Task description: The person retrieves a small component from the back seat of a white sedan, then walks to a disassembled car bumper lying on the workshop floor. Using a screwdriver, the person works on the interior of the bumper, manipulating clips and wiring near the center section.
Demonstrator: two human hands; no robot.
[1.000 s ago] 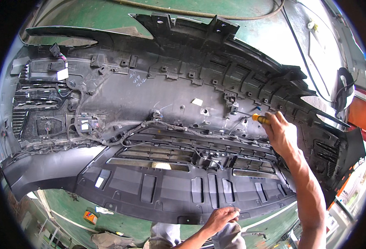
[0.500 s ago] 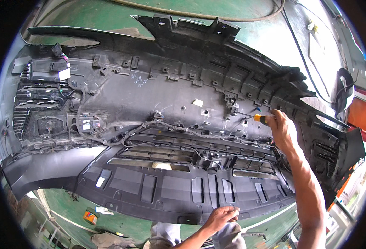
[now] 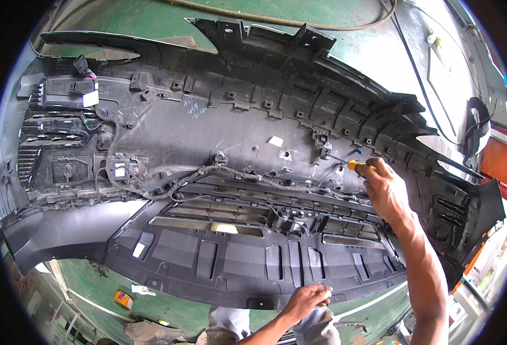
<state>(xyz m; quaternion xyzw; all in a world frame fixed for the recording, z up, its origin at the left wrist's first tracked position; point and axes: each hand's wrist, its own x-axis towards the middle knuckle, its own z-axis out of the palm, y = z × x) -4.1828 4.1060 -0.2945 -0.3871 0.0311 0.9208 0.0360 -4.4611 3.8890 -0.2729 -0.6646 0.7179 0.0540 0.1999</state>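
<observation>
The black car bumper point(image 3: 247, 190) lies inner side up on the green floor point(image 3: 167, 313). Your left hand point(image 3: 306, 299) pinches the bumper's near edge. Your right hand point(image 3: 386, 190) is clenched around 1 yellow-handled screwdriver point(image 3: 354, 166), tip at the bumper's right-centre ribs.

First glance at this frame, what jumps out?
A large black car bumper lying inside-up fills nearly the whole view, ribbed, with a wiring harness running across its middle, on a green floor. At right of centre the right hand grips a yellow-handled screwdriver, its tip toward a bracket on the bumper. The left hand rests at the bumper's near lower edge.
</observation>
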